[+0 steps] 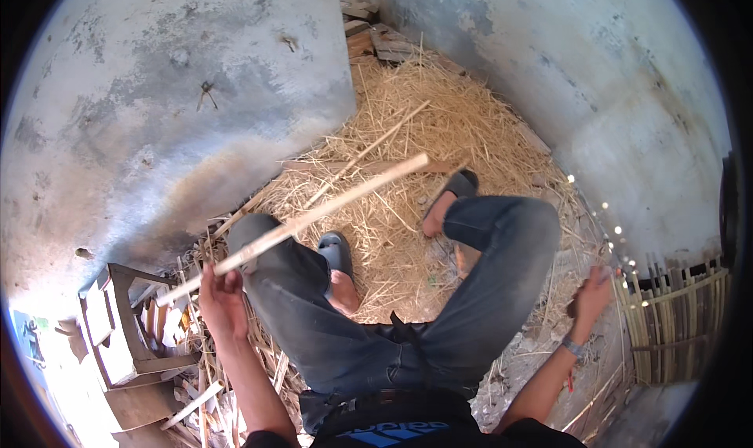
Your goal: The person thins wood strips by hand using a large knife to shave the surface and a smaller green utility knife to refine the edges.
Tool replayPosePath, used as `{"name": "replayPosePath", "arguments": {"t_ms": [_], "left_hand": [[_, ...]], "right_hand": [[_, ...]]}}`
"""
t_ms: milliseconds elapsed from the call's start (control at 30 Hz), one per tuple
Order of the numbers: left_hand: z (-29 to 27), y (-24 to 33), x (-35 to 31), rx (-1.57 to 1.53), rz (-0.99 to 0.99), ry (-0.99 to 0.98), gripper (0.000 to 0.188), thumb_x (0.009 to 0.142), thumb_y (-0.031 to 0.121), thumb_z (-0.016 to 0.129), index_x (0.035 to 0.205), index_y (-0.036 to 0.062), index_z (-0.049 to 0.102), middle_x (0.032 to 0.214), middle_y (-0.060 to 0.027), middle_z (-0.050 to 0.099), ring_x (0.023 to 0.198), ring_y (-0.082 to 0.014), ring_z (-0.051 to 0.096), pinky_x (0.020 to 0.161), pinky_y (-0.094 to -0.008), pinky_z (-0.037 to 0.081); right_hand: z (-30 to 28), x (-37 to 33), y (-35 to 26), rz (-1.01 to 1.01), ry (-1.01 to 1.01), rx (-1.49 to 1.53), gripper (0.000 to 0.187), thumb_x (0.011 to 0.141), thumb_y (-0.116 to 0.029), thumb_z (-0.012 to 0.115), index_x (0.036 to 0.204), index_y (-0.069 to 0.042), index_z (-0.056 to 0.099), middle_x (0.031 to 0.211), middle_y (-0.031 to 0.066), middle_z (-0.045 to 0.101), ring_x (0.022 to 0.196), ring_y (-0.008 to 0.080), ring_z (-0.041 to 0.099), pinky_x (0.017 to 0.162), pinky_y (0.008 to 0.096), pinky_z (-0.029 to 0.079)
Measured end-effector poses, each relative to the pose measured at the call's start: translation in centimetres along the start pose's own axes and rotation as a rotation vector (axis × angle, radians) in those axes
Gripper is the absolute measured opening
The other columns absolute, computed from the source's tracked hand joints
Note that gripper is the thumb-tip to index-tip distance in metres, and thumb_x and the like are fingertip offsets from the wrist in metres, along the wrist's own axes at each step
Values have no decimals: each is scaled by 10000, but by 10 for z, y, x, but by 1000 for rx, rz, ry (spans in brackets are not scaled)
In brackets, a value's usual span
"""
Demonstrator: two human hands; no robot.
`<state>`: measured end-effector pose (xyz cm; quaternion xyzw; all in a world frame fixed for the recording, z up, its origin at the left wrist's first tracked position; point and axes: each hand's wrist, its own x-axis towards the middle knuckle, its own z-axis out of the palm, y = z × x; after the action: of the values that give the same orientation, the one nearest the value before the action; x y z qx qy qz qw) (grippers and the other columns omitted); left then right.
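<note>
My left hand (223,303) is closed around a long pale strip of bamboo or wood (337,201), gripping it near its lower left end. The strip slants across my left thigh and rises toward the far middle, its far end free above the shavings. Off to the right, my right hand (594,295), with a band at the wrist, is held low beside a woven basket. Its fingers are curled, and a small dark shape (574,305) shows at the palm; its kind cannot be made out.
Pale shavings (392,268) cover the floor between my feet, with a thin stick (369,154) and a plank (314,166) on them. A wooden frame (129,315) and scrap strips stand at left. The slatted basket (678,322) stands at right. Walls (251,79) close in both sides.
</note>
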<state>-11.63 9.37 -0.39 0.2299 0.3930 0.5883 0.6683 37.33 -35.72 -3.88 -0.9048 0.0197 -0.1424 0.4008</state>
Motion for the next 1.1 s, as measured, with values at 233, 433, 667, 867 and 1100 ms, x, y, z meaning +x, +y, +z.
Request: {"name": "replayPosePath", "arguments": {"t_ms": [233,433,667,867,1100], "left_hand": [[-36,-39,-87,8,-278,9,212,1017,248,609,1063,46,651,950,-68,699,881,-150,670,868,-282,562],[-48,-28,-112,-97,-871,-251,272,1002,335,617,1005,69,675,874,-81,721,793,-182,692,790,-333,545],[-34,-27,-106,1381,727,-158,331,1046,248,506,1143,-48,622,1062,-157,680,1007,-237,627,903,-364,483],[-58,-106,-61,986,78,-284,471,1112,306,357,1351,-41,567,1207,-159,670,1156,-212,598,1006,-314,443],[-149,-152,18,1231,318,107,421,946,288,674,1222,-23,611,1035,-154,665,912,-239,642,794,-373,508]], "right_hand": [[89,-103,100,-72,-376,-485,405,948,-321,618,941,83,639,849,288,664,813,483,634,729,520,495],[153,-187,205,172,-475,-844,492,878,-383,651,1163,14,595,1106,238,616,1084,427,600,913,512,493],[182,-212,154,25,-675,-723,576,797,-363,718,1224,-17,548,1182,246,563,1140,418,554,979,489,461],[208,-220,192,161,-709,-639,481,751,-222,723,1145,-5,554,1155,246,582,1112,439,553,972,525,457],[182,-219,209,153,-324,-537,566,761,-192,692,1254,-30,467,1133,242,503,1098,445,540,945,527,467]]}}
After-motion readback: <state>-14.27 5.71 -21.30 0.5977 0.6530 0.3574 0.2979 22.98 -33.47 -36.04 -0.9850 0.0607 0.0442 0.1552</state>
